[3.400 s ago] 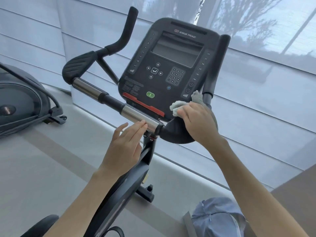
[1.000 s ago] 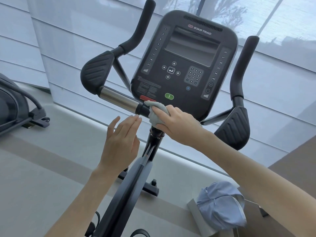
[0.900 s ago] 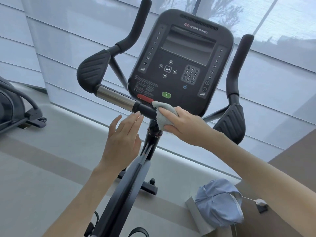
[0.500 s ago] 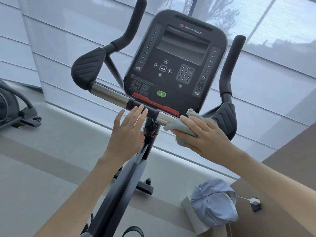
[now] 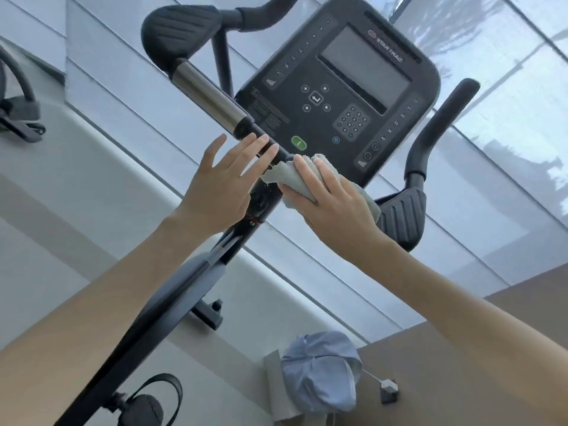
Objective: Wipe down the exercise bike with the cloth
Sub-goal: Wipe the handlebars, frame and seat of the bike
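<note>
- Cloth (image 5: 293, 181), grey and crumpled, is pressed on the middle of the handlebar (image 5: 246, 126) of the exercise bike (image 5: 187, 287), just under the lower edge of the console (image 5: 338, 93).
- It is grasped by the right hand (image 5: 335, 204), fingers on top and thumb underneath.
- The left hand (image 5: 226, 182) is released, fingers straight and spread; the fingertips touch the black bar beside the steel grip (image 5: 206, 93).
- A blue cap (image 5: 319, 373) is seen lower, on a grey box (image 5: 273, 385).

- It was a gym or fitness room: an exercise bike (image 5: 196, 272) with a Star Trac console (image 5: 353, 72) stood beside tall shaded windows (image 5: 507, 87).
- Part of another machine (image 5: 18, 112) sat at the left edge.
</note>
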Action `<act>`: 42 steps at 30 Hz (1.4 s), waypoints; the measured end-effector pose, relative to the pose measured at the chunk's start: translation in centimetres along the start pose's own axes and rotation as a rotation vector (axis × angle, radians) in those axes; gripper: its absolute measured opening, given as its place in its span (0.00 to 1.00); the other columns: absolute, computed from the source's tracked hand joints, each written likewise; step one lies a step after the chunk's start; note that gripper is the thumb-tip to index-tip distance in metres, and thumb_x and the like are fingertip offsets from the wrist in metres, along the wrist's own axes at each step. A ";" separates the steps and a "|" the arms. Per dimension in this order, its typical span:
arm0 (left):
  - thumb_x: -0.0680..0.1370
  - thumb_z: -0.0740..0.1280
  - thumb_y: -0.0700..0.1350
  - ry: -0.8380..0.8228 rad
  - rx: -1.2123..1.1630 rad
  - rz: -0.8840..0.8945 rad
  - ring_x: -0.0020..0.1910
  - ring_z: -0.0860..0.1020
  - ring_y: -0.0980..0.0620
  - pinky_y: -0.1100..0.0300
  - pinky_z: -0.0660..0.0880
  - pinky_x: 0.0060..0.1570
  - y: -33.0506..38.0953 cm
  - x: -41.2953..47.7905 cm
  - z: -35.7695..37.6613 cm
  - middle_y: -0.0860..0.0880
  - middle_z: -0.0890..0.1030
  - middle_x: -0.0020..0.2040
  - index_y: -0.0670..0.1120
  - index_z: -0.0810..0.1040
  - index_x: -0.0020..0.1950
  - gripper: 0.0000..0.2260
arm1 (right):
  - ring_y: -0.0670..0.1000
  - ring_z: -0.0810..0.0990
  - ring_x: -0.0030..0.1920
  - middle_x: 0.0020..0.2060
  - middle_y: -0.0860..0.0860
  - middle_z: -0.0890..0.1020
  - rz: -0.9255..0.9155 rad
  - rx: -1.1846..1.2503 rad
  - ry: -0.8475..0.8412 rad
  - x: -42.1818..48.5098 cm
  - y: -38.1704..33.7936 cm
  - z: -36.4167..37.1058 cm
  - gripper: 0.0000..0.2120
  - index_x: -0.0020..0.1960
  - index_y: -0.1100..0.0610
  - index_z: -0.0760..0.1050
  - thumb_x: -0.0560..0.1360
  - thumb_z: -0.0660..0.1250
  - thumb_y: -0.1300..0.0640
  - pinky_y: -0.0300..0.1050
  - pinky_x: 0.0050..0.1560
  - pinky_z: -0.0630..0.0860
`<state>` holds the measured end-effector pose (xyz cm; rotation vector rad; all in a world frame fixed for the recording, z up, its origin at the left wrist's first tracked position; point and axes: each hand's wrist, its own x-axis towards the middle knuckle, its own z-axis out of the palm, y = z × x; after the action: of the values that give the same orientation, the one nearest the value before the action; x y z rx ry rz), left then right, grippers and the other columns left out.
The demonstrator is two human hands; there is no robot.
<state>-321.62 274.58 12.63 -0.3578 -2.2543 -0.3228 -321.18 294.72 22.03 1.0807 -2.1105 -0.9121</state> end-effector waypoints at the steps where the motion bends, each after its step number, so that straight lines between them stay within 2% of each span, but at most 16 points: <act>1: 0.73 0.64 0.38 0.012 0.015 -0.014 0.75 0.60 0.44 0.42 0.52 0.71 0.2 -0.1 0.3 0.42 0.62 0.75 0.44 0.59 0.76 0.31 | 0.62 0.70 0.66 0.70 0.57 0.69 -0.022 -0.021 0.006 -0.6 0.1 0.0 0.19 0.69 0.50 0.69 0.79 0.60 0.60 0.56 0.59 0.74; 6: 0.73 0.62 0.38 0.056 0.047 -0.074 0.76 0.55 0.46 0.43 0.51 0.73 1.2 -0.4 1.1 0.43 0.57 0.77 0.44 0.54 0.77 0.33 | 0.61 0.72 0.65 0.68 0.59 0.71 -0.068 -0.042 0.012 -3.0 1.2 -0.7 0.18 0.67 0.52 0.72 0.78 0.65 0.59 0.53 0.59 0.76; 11: 0.74 0.61 0.39 0.106 0.024 -0.102 0.77 0.54 0.47 0.44 0.50 0.73 1.6 -0.5 1.8 0.45 0.55 0.78 0.45 0.52 0.78 0.33 | 0.60 0.71 0.65 0.71 0.59 0.66 -0.075 0.046 -0.057 -2.9 1.4 -1.3 0.20 0.72 0.52 0.66 0.80 0.59 0.55 0.53 0.61 0.75; 14: 0.74 0.60 0.38 0.145 0.011 -0.110 0.77 0.54 0.49 0.45 0.50 0.73 1.4 -0.5 2.2 0.46 0.55 0.78 0.46 0.53 0.78 0.33 | 0.60 0.74 0.58 0.68 0.59 0.67 0.035 0.200 -0.081 -1.0 0.9 -1.4 0.24 0.75 0.51 0.60 0.80 0.53 0.47 0.56 0.50 0.79; 16: 0.73 0.59 0.37 0.165 0.008 -0.109 0.77 0.54 0.50 0.45 0.50 0.73 1.4 -0.5 2.5 0.46 0.56 0.78 0.46 0.53 0.78 0.33 | 0.58 0.75 0.51 0.62 0.58 0.70 0.093 0.203 -0.056 0.0 0.4 -1.1 0.26 0.75 0.49 0.57 0.79 0.52 0.45 0.56 0.40 0.79; 18: 0.73 0.60 0.37 0.194 -0.002 -0.106 0.76 0.55 0.49 0.45 0.50 0.73 1.4 -0.4 2.8 0.46 0.57 0.77 0.45 0.55 0.77 0.32 | 0.57 0.74 0.49 0.59 0.57 0.70 0.149 0.172 -0.035 0.8 -0.3 -0.9 0.27 0.76 0.48 0.55 0.79 0.50 0.42 0.54 0.37 0.78; 22: 0.72 0.60 0.36 0.247 -0.030 -0.117 0.76 0.57 0.48 0.44 0.52 0.73 1.5 -0.4 3.2 0.45 0.60 0.76 0.44 0.58 0.76 0.32 | 0.55 0.73 0.49 0.58 0.56 0.71 0.251 0.128 -0.026 0.8 -1.2 -0.6 0.26 0.77 0.48 0.52 0.80 0.47 0.45 0.51 0.37 0.76; 25: 0.71 0.61 0.35 0.273 -0.040 -0.110 0.75 0.60 0.47 0.42 0.53 0.72 1.5 -0.3 3.2 0.45 0.62 0.76 0.44 0.60 0.75 0.32 | 0.57 0.75 0.45 0.57 0.59 0.73 0.294 0.007 -0.037 -1.7 -1.6 -0.8 0.25 0.77 0.53 0.54 0.81 0.49 0.48 0.49 0.36 0.74; 29: 0.71 0.61 0.35 0.280 -0.035 -0.109 0.75 0.61 0.47 0.43 0.54 0.71 1.3 -0.3 3.2 0.44 0.63 0.75 0.45 0.61 0.75 0.31 | 0.58 0.76 0.49 0.55 0.60 0.74 0.308 0.010 -0.060 -4.1 -1.3 -1.0 0.27 0.76 0.56 0.56 0.80 0.55 0.49 0.52 0.43 0.76; 34: 0.72 0.58 0.36 0.296 -0.056 -0.120 0.75 0.60 0.48 0.44 0.53 0.72 1.6 -0.3 3.7 0.45 0.62 0.76 0.44 0.60 0.76 0.30 | 0.57 0.76 0.45 0.50 0.59 0.75 0.329 -0.015 -0.057 -1.5 -1.9 -0.8 0.28 0.76 0.57 0.57 0.80 0.52 0.44 0.50 0.38 0.76; 38: 0.72 0.61 0.35 0.314 -0.072 -0.103 0.74 0.61 0.46 0.43 0.55 0.72 1.6 -0.2 3.7 0.44 0.63 0.75 0.43 0.61 0.75 0.31 | 0.55 0.77 0.49 0.52 0.57 0.74 0.322 -0.056 -0.036 1.7 -2.0 -0.4 0.29 0.76 0.54 0.54 0.80 0.51 0.41 0.47 0.39 0.75; 42: 0.72 0.60 0.36 0.285 -0.074 -0.101 0.75 0.59 0.46 0.44 0.54 0.72 1.5 -0.5 3.8 0.44 0.61 0.76 0.43 0.58 0.76 0.31 | 0.55 0.77 0.49 0.52 0.56 0.73 0.300 0.036 -0.031 3.1 -2.1 -0.6 0.29 0.76 0.51 0.54 0.79 0.53 0.40 0.49 0.39 0.76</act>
<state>-323.38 277.24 10.04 -0.2209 -1.9873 -0.4806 -321.36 290.96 21.32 0.7424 -2.2444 -0.7517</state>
